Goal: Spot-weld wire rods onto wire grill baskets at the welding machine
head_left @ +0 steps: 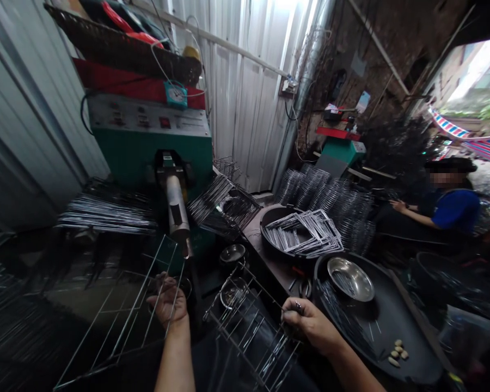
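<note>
Holding step, I reckon — left hand point(169, 299) curled round a wire rack point(132, 310), right hand point(306, 321) pinching a wire grid point(253, 326) — next move calls for steady grips

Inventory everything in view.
Wire racks: two, metallic, one at each hand
Large machine: one, green, left
Small machine: one, green, right background
Dial device: one, turquoise, on large machine
Basket: one, dark, above large machine
Wire stacks: several, grey, beside large machine
Round tray: one, black, right of centre
Rectangular wire frames: many, silver, in round tray
Stacked wirework: many, grey, behind round tray
Oval tray: one, black, lower right
Large bowl: one, silver, in oval tray
Small chunks: about five, tan, in oval tray
Small bowls: at least two, silver, centre
Striped fabric: one, multicoloured, far right
Seated person: one, blue sleeve, right
Left hand: one, smudged, lower centre
Right hand: one, smudged, lower right
</note>
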The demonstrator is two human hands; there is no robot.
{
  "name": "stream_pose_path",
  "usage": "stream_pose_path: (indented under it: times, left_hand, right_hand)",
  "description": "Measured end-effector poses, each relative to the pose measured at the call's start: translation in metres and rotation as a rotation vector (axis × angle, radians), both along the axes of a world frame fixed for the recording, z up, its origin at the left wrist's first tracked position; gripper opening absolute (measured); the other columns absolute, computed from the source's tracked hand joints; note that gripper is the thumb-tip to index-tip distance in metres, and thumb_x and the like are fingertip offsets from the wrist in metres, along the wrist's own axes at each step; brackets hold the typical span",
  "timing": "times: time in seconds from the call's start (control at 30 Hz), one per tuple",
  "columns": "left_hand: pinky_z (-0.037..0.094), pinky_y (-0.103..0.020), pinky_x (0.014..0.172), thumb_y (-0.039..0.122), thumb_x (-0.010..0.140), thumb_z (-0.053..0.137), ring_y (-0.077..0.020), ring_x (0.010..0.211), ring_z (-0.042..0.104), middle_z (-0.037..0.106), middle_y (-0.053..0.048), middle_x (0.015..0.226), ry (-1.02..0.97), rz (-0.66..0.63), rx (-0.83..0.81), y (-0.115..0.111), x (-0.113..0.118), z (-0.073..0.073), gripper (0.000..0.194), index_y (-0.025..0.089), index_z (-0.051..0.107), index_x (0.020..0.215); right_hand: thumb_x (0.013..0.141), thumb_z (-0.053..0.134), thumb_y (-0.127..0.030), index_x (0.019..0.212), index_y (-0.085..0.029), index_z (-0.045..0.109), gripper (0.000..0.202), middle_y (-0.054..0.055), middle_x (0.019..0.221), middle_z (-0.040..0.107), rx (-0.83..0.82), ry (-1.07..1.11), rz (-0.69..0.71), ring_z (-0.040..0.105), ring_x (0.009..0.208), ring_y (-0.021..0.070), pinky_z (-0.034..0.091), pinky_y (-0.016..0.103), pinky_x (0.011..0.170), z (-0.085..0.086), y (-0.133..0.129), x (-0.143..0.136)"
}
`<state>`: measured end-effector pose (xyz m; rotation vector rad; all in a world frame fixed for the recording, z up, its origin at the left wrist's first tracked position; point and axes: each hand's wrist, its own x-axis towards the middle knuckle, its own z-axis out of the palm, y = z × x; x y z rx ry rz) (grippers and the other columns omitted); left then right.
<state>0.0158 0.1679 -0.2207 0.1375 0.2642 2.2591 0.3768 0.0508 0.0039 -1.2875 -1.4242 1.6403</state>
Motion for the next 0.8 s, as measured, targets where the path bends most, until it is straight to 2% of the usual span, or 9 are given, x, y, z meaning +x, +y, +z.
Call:
stream_pose_path:
  times: [0.1, 0.23, 0.37, 0.57, 0.7, 0.8]
  left_hand:
    - [0.052, -0.007, 0.075, 0.052, 0.072, 0.079, -0.0054, 0.096, 0.066, 0.074, 0.006, 0.108, 0.041, 0.012, -0.021, 0.0, 0.004, 0.0, 0.047, 0.028, 0.066, 0.11]
    - [0.053, -0.009, 0.076, 0.05, 0.069, 0.082, -0.0077, 0.101, 0.066, 0.074, 0.007, 0.103, 0.074, 0.033, -0.028, 0.0, 0.01, 0.001, 0.047, 0.031, 0.067, 0.109]
    - [0.053, -0.009, 0.077, 0.051, 0.072, 0.08, -0.0077, 0.1, 0.067, 0.075, 0.006, 0.102, 0.063, 0.05, -0.043, 0.0, 0.015, 0.002, 0.044, 0.029, 0.068, 0.108]
    - [0.055, -0.01, 0.073, 0.053, 0.078, 0.073, -0.0066, 0.085, 0.069, 0.076, 0.007, 0.098, 0.03, 0.056, -0.055, 0.002, 0.016, 0.0, 0.035, 0.027, 0.07, 0.1]
    - [0.054, -0.01, 0.073, 0.054, 0.076, 0.076, -0.0071, 0.092, 0.07, 0.077, 0.007, 0.1, 0.022, 0.041, -0.037, 0.005, 0.016, -0.004, 0.036, 0.029, 0.069, 0.101]
    - [0.054, -0.01, 0.077, 0.056, 0.072, 0.079, -0.0086, 0.1, 0.069, 0.077, 0.006, 0.102, 0.011, 0.037, -0.024, 0.008, 0.018, -0.008, 0.042, 0.029, 0.069, 0.103]
  right_hand:
    - [0.07, 0.075, -0.052, 0.071, -0.019, 0.055, 0.039, -0.005, 0.058, 0.05, -0.004, 0.002, 0.014, 0.037, 0.053, 0.0082, 0.028, 0.023, 0.054, 0.004, -0.001, -0.003]
    - [0.068, 0.076, -0.052, 0.071, -0.019, 0.055, 0.039, -0.006, 0.057, 0.048, 0.0, -0.015, 0.003, 0.034, 0.052, 0.0076, 0.027, 0.023, 0.053, 0.007, -0.002, -0.004]
    - [0.067, 0.075, -0.055, 0.07, -0.019, 0.054, 0.042, -0.005, 0.057, 0.049, 0.008, -0.034, 0.002, 0.037, 0.052, 0.0081, 0.027, 0.023, 0.053, 0.005, -0.001, -0.003]
    - [0.07, 0.073, -0.053, 0.07, -0.019, 0.054, 0.039, -0.005, 0.057, 0.048, 0.01, -0.015, 0.019, 0.036, 0.053, 0.0083, 0.028, 0.023, 0.054, 0.006, -0.002, -0.006]
    - [0.071, 0.074, -0.052, 0.07, -0.019, 0.055, 0.038, -0.006, 0.057, 0.043, 0.023, -0.007, 0.025, 0.033, 0.054, 0.0084, 0.027, 0.023, 0.054, 0.006, -0.003, -0.006]
    - [0.072, 0.075, -0.054, 0.071, -0.019, 0.055, 0.04, -0.005, 0.059, 0.045, 0.024, -0.01, 0.04, 0.035, 0.055, 0.0089, 0.029, 0.023, 0.054, 0.004, -0.002, -0.006]
